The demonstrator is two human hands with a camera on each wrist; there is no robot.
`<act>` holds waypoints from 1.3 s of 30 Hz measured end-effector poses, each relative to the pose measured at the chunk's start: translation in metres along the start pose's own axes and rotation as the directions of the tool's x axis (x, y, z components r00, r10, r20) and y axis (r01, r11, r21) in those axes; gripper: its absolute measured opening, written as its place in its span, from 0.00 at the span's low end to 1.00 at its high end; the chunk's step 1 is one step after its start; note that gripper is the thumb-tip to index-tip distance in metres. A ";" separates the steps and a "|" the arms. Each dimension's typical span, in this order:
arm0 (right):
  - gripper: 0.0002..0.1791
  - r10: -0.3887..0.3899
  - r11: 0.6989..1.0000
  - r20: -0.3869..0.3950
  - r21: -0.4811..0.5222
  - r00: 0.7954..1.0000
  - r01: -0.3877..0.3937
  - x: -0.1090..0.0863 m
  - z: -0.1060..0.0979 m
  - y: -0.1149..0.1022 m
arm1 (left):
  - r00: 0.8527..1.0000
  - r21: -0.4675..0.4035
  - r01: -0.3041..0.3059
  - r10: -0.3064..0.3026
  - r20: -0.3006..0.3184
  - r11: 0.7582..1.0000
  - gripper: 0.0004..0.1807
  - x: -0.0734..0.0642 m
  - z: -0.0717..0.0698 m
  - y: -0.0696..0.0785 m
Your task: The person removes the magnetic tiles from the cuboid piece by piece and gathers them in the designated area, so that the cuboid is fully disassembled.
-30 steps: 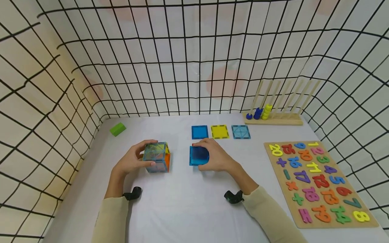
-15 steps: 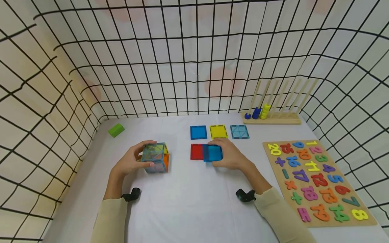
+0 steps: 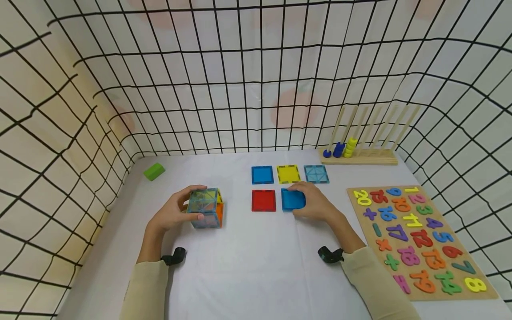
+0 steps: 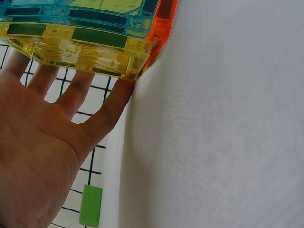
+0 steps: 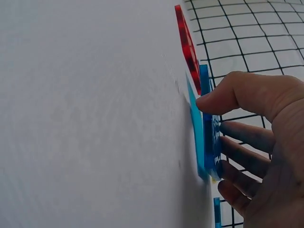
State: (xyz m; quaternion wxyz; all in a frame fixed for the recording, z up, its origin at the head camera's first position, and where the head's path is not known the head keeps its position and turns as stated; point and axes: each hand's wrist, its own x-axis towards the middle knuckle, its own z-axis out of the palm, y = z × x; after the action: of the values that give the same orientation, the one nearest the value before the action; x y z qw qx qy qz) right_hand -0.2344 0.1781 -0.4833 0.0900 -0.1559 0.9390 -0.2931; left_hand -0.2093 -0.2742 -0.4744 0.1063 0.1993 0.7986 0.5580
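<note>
My left hand (image 3: 170, 211) holds a box built of see-through magnetic tiles (image 3: 205, 208), thumb at its near side and fingers at the far side. Its top is light blue, with yellow and orange sides. The left wrist view shows the yellow side (image 4: 78, 50) facing the palm. My right hand (image 3: 314, 202) grips a blue magnetic tile (image 3: 291, 200) by its edges. In the right wrist view that blue tile (image 5: 209, 128) hangs slightly above the tablecloth, over its blue-tinted shadow. Just left of it, a red magnetic tile (image 3: 263, 200) lies flat.
Behind the hands lie a blue tile (image 3: 262, 175), a yellow tile (image 3: 288, 174) and a light blue tile (image 3: 316, 174) in a row. A green block (image 3: 154, 171) sits back left. A peg counter (image 3: 360, 156) and a number board (image 3: 374, 262) stand right. Black mesh surrounds the table.
My right hand has carried the blue tile rightward from over the red tile, which now shows fully. My left hand and the tile box have stayed in place.
</note>
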 end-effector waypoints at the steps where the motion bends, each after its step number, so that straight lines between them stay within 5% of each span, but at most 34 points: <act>1: 0.38 0.007 1.000 0.002 0.003 1.000 -0.007 0.000 0.000 0.001 | 1.000 0.000 0.002 -0.002 -0.001 1.000 0.42 0.000 0.000 0.000; 11: 0.36 0.028 1.000 0.021 -0.009 0.999 -0.028 0.003 0.000 0.005 | 1.000 0.008 -0.014 0.014 0.027 1.000 0.41 -0.002 -0.004 -0.004; 20: 0.37 -0.050 0.999 -0.003 -0.001 0.999 0.050 0.000 -0.007 0.004 | 1.000 0.001 0.002 -0.002 0.014 1.000 0.39 -0.008 -0.014 -0.007; 26: 0.34 -0.081 0.992 -0.070 0.091 0.994 0.088 0.001 -0.007 -0.012 | 1.000 -0.025 0.017 -0.017 0.005 1.000 0.39 0.000 -0.006 -0.006; 33: 0.37 -0.129 0.970 -0.060 0.197 0.990 0.139 0.002 0.007 -0.036 | 0.999 -0.040 0.042 -0.042 -0.012 0.998 0.37 0.007 0.007 -0.002; 39: 0.37 -0.165 0.956 -0.065 0.236 0.984 0.176 0.007 0.020 -0.058 | 1.000 -0.051 0.005 -0.004 0.020 0.999 0.38 0.012 0.013 0.000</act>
State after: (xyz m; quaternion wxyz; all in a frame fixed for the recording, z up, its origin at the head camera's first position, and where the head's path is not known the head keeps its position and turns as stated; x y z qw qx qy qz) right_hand -0.2216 0.1202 -0.4660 0.0615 -0.2177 0.8812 -0.4150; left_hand -0.2144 -0.2578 -0.4780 0.1207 0.2001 0.7833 0.5760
